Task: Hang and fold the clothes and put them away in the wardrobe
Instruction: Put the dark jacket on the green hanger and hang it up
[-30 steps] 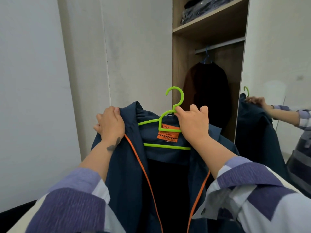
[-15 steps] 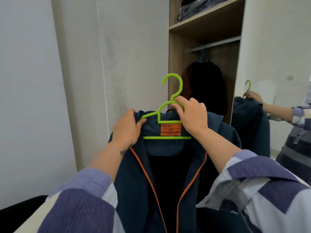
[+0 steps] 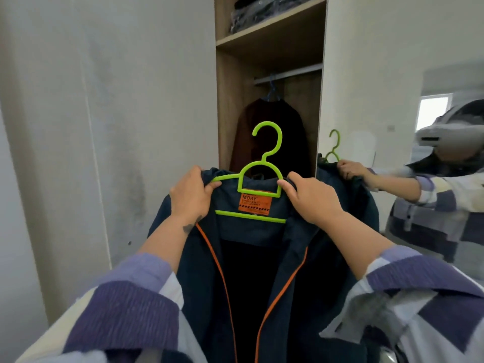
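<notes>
Before the open wardrobe, the left hand and right hand each gripped a shoulder of the navy jacket, fingers curled over the green hanger between them, rail above.

Jacket: dark navy, orange zip trim, orange label with dark lettering. Hanger: lime green. Sleeves: purple, lilac and cream checks. Wardrobe: light wood grain; rail pale grey. Hung garment: apparently dark brown to black, on a blue hook. Wall: off-white.
</notes>
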